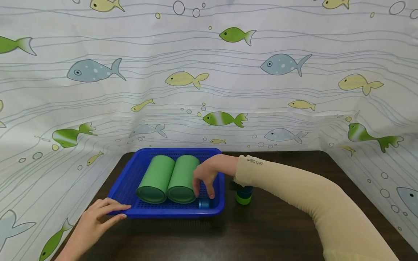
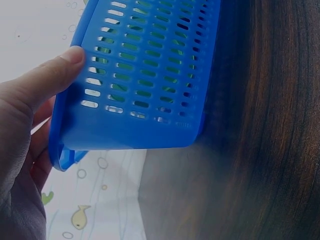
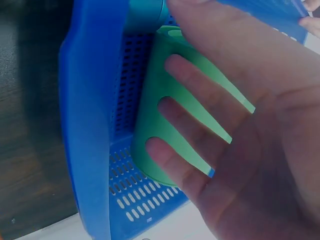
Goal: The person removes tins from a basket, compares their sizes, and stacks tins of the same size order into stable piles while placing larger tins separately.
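Observation:
A blue plastic basket with slotted walls stands on the dark table. Two green cylinders lie side by side inside it. My left hand grips the basket's near left corner; in the left wrist view its thumb presses the outer rim, with the other fingers behind. Over the basket's right side hovers my right hand, its fingers apart and slightly bent, holding nothing. Below it a small blue cylindrical thing lies in the near right corner. In the right wrist view the fingers pass in front of a green cylinder.
Just right of the basket, partly behind the right sleeve, a small dark blue and bright green round object stands on the wood-grain table. A white fish-patterned sheet encloses the back and sides.

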### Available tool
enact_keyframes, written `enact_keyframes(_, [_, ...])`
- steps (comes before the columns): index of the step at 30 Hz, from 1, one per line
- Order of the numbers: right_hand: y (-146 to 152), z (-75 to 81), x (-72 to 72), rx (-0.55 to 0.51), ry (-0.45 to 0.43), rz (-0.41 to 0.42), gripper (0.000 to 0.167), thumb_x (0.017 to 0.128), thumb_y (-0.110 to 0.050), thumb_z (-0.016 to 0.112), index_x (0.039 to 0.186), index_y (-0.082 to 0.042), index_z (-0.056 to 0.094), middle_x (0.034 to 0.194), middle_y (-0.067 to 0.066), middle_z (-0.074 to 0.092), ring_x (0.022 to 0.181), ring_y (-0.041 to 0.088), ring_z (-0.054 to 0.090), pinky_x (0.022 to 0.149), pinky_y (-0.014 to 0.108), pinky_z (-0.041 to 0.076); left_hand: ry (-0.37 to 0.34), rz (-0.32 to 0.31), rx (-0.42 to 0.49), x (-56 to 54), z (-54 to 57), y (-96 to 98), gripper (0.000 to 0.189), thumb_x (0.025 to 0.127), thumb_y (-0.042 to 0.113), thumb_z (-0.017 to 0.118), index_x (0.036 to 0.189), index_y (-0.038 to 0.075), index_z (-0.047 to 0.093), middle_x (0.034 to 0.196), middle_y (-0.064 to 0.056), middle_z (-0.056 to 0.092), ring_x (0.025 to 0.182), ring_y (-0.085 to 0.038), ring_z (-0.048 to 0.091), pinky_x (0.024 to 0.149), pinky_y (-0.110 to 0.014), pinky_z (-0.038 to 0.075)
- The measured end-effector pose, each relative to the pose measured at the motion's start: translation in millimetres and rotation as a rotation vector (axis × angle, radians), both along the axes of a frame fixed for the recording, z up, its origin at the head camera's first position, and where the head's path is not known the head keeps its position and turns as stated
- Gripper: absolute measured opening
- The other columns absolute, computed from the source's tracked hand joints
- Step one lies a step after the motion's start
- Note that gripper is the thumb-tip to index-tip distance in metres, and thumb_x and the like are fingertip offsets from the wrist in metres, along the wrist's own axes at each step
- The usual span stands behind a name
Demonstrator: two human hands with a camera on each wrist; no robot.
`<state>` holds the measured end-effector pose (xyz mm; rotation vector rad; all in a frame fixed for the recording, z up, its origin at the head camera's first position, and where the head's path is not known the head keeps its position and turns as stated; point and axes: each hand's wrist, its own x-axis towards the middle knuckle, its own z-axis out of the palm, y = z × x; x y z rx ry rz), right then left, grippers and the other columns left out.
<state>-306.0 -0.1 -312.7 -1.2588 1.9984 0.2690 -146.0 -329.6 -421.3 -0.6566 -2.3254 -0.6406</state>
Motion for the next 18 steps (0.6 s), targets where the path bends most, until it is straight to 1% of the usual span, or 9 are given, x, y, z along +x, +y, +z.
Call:
enact_keyframes(7, [-8, -7.4, 0.7, 0.021, -0.017, 0.023, 0.057, 0.081, -0.016, 0.083, 0.134, -0.022, 0.063, 0.139, -0.006, 0.061, 0.132, 0.01, 0.052, 0.108, 0.023, 0.042, -0.014, 0.007, 0.01, 0.8, 1.0, 0.7, 0.049, 0.059, -0.004, 0.087, 0.098, 0.026, 0.078, 0.089, 0.018, 0.065, 0.091, 0.01, 0.046, 0.075, -0.01, 0.038])
enact_keyframes(14, [-17, -19.8, -0.2, 0.036, -0.053, 0.052, 0.061, 0.08, -0.017, 0.083, 0.136, -0.025, 0.061, 0.142, -0.011, 0.058, 0.138, 0.005, 0.047, 0.111, 0.019, 0.037, -0.027, 0.019, 0.013, 2.2, 1.4, 1.3, 0.05, 0.06, -0.004, 0.087, 0.098, 0.027, 0.078, 0.089, 0.018, 0.064, 0.09, 0.01, 0.045, 0.072, -0.011, 0.038])
enact_keyframes(18, [-23, -24.3, -1.5, 0.07, -0.049, 0.077, 0.061, 0.081, -0.017, 0.083, 0.137, -0.024, 0.06, 0.142, -0.008, 0.059, 0.135, 0.006, 0.05, 0.108, 0.018, 0.039, -0.021, 0.008, 0.017, 1.4, 0.6, 1.4, 0.051, 0.06, -0.004, 0.087, 0.099, 0.027, 0.078, 0.089, 0.018, 0.064, 0.09, 0.01, 0.045, 0.073, -0.011, 0.038])
